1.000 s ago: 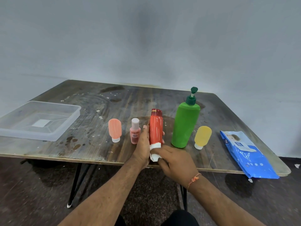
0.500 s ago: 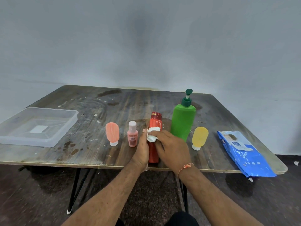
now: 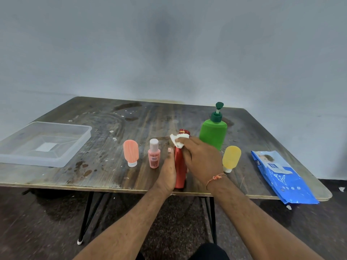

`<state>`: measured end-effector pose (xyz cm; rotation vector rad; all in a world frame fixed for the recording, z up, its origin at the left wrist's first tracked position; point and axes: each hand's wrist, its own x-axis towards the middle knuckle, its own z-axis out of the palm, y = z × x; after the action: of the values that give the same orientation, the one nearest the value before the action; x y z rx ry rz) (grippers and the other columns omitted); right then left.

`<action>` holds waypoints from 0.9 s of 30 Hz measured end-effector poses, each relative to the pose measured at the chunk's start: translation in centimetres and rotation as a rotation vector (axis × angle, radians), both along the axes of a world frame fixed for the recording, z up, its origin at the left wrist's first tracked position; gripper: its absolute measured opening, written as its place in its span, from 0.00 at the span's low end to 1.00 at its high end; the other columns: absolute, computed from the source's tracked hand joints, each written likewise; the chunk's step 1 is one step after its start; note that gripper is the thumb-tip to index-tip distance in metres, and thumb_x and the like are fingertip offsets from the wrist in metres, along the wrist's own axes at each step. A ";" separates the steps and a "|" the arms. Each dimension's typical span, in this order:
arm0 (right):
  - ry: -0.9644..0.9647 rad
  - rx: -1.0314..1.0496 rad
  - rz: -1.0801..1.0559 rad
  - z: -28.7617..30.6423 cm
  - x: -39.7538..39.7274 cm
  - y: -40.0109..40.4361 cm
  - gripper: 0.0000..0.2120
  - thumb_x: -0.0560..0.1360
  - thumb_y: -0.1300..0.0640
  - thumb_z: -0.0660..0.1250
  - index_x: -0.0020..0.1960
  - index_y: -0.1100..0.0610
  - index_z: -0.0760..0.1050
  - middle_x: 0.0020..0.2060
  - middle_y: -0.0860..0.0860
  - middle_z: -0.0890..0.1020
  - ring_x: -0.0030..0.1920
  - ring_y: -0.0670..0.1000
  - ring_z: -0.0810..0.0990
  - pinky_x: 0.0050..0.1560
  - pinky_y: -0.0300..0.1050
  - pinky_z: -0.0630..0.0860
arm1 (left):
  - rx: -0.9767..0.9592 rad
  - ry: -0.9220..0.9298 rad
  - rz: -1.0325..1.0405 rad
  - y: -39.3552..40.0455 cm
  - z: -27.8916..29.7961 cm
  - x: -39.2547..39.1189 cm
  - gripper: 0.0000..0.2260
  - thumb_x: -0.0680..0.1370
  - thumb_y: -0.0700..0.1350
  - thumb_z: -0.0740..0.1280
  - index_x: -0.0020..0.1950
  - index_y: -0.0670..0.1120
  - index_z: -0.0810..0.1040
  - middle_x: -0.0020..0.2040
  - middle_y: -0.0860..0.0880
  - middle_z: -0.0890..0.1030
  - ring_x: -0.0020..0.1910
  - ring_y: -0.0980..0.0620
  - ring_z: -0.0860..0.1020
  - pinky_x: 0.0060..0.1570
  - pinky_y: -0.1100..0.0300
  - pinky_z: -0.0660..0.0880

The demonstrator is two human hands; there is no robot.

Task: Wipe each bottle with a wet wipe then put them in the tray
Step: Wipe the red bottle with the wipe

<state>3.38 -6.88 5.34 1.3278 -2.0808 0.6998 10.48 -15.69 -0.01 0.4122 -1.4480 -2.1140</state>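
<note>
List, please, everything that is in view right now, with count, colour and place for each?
tray: 1, clear, table's left, nothing in it
squeeze tube: 1, peach, left of centre
small bottle: 1, pink, beside the tube
red bottle: 1, held at front edge
wet wipe: 1, white, near its cap
pump bottle: 1, green, behind
yellow tube: 1, right
wipes pack: 1, blue, far right
table: 1, dark wood
hands: left hand grips bottle; right hand presses wipe
</note>
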 end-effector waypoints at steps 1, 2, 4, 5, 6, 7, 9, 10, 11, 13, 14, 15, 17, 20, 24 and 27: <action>-0.011 -0.002 -0.009 0.2 -0.3 -0.2 0.15 0.80 0.50 0.61 0.63 0.45 0.82 0.53 0.45 0.86 0.41 0.55 0.85 0.34 0.47 0.77 | -0.023 -0.023 0.001 -0.1 -0.1 0.0 0.31 0.83 0.66 0.47 0.55 0.47 0.83 0.47 0.39 0.84 0.43 0.46 0.81 0.42 0.53 0.78; -0.022 -0.003 -0.010 0.2 -0.5 -0.3 0.15 0.80 0.51 0.62 0.63 0.45 0.81 0.54 0.45 0.86 0.42 0.55 0.85 0.35 0.47 0.78 | -0.044 -0.033 0.006 -0.2 -0.3 -0.1 0.32 0.81 0.68 0.47 0.53 0.48 0.83 0.46 0.37 0.83 0.42 0.45 0.80 0.42 0.53 0.77; -0.039 0.001 0.013 -0.1 -0.6 0.0 0.15 0.80 0.52 0.64 0.64 0.45 0.81 0.56 0.45 0.86 0.45 0.54 0.86 0.36 0.47 0.80 | -0.060 -0.027 -0.007 -0.2 -0.5 -0.2 0.31 0.79 0.68 0.47 0.52 0.50 0.84 0.48 0.36 0.84 0.45 0.43 0.81 0.44 0.51 0.78; -0.036 0.005 0.030 -0.5 -0.5 0.3 0.14 0.80 0.52 0.64 0.64 0.45 0.81 0.56 0.44 0.85 0.44 0.52 0.85 0.36 0.46 0.79 | -0.045 -0.015 -0.011 -0.1 -0.4 -0.1 0.31 0.80 0.68 0.48 0.54 0.51 0.84 0.50 0.38 0.85 0.48 0.43 0.82 0.48 0.50 0.79; -0.031 0.012 0.054 -1.1 -0.3 0.7 0.13 0.80 0.52 0.64 0.63 0.45 0.81 0.54 0.44 0.85 0.44 0.51 0.85 0.35 0.45 0.79 | -0.018 -0.001 -0.020 -0.2 -0.4 0.0 0.31 0.80 0.67 0.48 0.57 0.50 0.84 0.52 0.40 0.86 0.51 0.44 0.84 0.51 0.51 0.80; -0.039 0.024 0.090 -1.7 0.0 1.1 0.13 0.80 0.52 0.64 0.62 0.44 0.81 0.53 0.43 0.85 0.43 0.50 0.84 0.35 0.45 0.79 | 0.007 0.004 -0.027 -0.3 -0.4 0.0 0.33 0.81 0.67 0.48 0.61 0.47 0.83 0.54 0.41 0.87 0.54 0.45 0.85 0.54 0.53 0.82; -0.103 0.056 0.182 -3.2 0.4 2.1 0.13 0.80 0.52 0.62 0.62 0.44 0.79 0.53 0.43 0.84 0.44 0.50 0.84 0.37 0.48 0.80 | 0.025 -0.022 -0.027 -0.8 -0.7 0.0 0.38 0.83 0.67 0.46 0.66 0.38 0.80 0.54 0.40 0.87 0.55 0.45 0.85 0.56 0.55 0.83; -0.136 0.071 0.216 -3.8 0.5 2.5 0.13 0.80 0.52 0.62 0.62 0.43 0.78 0.54 0.43 0.84 0.46 0.50 0.84 0.39 0.50 0.81 | 0.036 -0.045 -0.027 -1.1 -0.8 0.0 0.40 0.84 0.68 0.45 0.68 0.36 0.78 0.53 0.39 0.86 0.55 0.44 0.85 0.56 0.54 0.83; -0.155 0.087 0.231 -4.2 0.4 2.9 0.13 0.81 0.53 0.63 0.62 0.43 0.77 0.55 0.42 0.83 0.47 0.50 0.84 0.40 0.51 0.81 | 0.054 -0.061 -0.036 -1.3 -0.8 0.0 0.41 0.84 0.69 0.45 0.69 0.35 0.78 0.53 0.38 0.86 0.54 0.43 0.85 0.56 0.52 0.82; -0.150 0.108 0.218 -4.6 0.1 3.3 0.12 0.81 0.52 0.63 0.63 0.42 0.76 0.56 0.42 0.84 0.47 0.51 0.85 0.40 0.52 0.81 | 0.081 -0.082 -0.060 -1.5 -0.8 0.1 0.42 0.83 0.71 0.45 0.68 0.36 0.79 0.53 0.37 0.85 0.54 0.42 0.85 0.58 0.49 0.81; -0.136 0.103 0.205 -4.4 -0.1 3.3 0.12 0.81 0.52 0.63 0.63 0.42 0.76 0.55 0.42 0.84 0.46 0.51 0.85 0.39 0.52 0.81 | 0.091 -0.081 -0.063 -1.4 -0.8 0.1 0.42 0.83 0.71 0.45 0.66 0.37 0.80 0.53 0.37 0.86 0.54 0.42 0.85 0.59 0.49 0.81; -0.122 0.089 0.189 -4.1 -0.2 3.2 0.11 0.81 0.52 0.63 0.62 0.43 0.77 0.55 0.43 0.84 0.45 0.52 0.85 0.39 0.52 0.81 | 0.096 -0.073 -0.063 -1.4 -0.7 0.1 0.41 0.83 0.70 0.45 0.65 0.38 0.81 0.54 0.37 0.86 0.54 0.43 0.85 0.58 0.49 0.82; -0.114 0.039 0.146 -3.2 -0.2 2.7 0.11 0.81 0.49 0.61 0.61 0.45 0.78 0.55 0.44 0.85 0.44 0.52 0.85 0.38 0.51 0.81 | 0.089 -0.053 -0.078 -1.2 -0.7 -0.1 0.38 0.83 0.70 0.46 0.62 0.44 0.84 0.55 0.36 0.86 0.53 0.41 0.85 0.56 0.46 0.82; -0.150 -0.041 0.062 -1.7 -0.9 1.7 0.12 0.81 0.47 0.59 0.60 0.45 0.78 0.56 0.44 0.86 0.45 0.52 0.85 0.39 0.51 0.81 | 0.035 -0.071 -0.087 -1.3 -1.1 -0.1 0.39 0.80 0.76 0.50 0.57 0.45 0.86 0.46 0.34 0.84 0.41 0.41 0.83 0.44 0.50 0.81; -0.191 -0.062 0.048 -0.9 -1.5 0.9 0.10 0.82 0.52 0.64 0.62 0.46 0.78 0.60 0.46 0.85 0.50 0.55 0.86 0.45 0.55 0.82 | -0.067 -0.074 -0.092 -1.6 -1.3 -0.2 0.34 0.85 0.68 0.50 0.65 0.41 0.79 0.44 0.35 0.83 0.38 0.44 0.83 0.38 0.53 0.81; -0.191 -0.031 0.098 -1.4 -1.1 1.2 0.10 0.81 0.53 0.64 0.61 0.47 0.78 0.59 0.47 0.85 0.50 0.55 0.85 0.45 0.55 0.82 | -0.011 -0.069 -0.059 -1.7 -1.2 -0.4 0.25 0.87 0.62 0.54 0.66 0.45 0.80 0.51 0.37 0.85 0.44 0.44 0.85 0.42 0.51 0.84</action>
<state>2.27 -5.64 3.93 1.4008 -2.1540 0.9305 10.09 -17.38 -1.19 0.4479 -1.5276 -2.1559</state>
